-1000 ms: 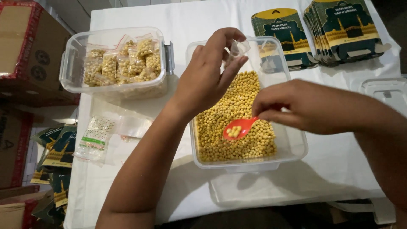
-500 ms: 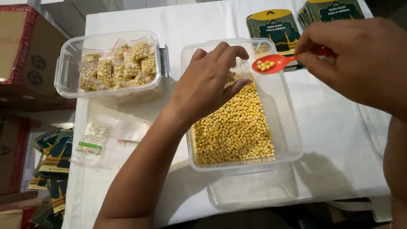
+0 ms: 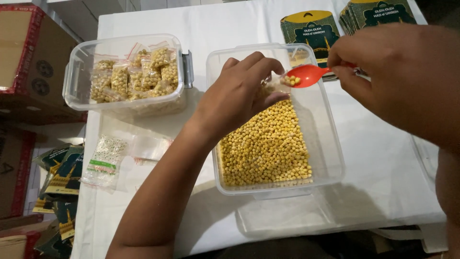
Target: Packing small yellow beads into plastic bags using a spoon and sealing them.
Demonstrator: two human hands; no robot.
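Here, at the 9 o'clock side of the white table (image 3: pixel 230 24), a clear tub (image 3: pixel 76 91) holds small filled bags (image 3: pixel 139 72) of yellow pellets. Below it, toward 8 o'clock, a stack of empty plastic bags (image 3: pixel 103 163) lies flat on the cloth.

The left forearm rises from 6 o'clock toward 1 o'clock. The left hand (image 3: pixel 237 98) is held above the middle tub (image 3: pixel 330 144), knuckles up, fingers curled and pinched narrowly on the mouth of a small clear bag (image 3: pixel 274 85). The bag hangs over the far end of the loose yellow pellets (image 3: pixel 266 148), which fill the tub's left half.

The red spoon (image 3: pixel 309 74) lies with its long axis nearly level, running from 3 o'clock to 9 o'clock. Its bowl points toward 9 o'clock, touches the bag mouth, and carries a few yellow pellets. Its handle end is hidden inside the right hand.

The right hand (image 3: pixel 397 79) enters from 3 o'clock, back of the hand up, fingers closed on the spoon handle.

At 12 to 1 o'clock, dark green printed cards (image 3: pixel 309 31) lie in overlapping stacks on the table.
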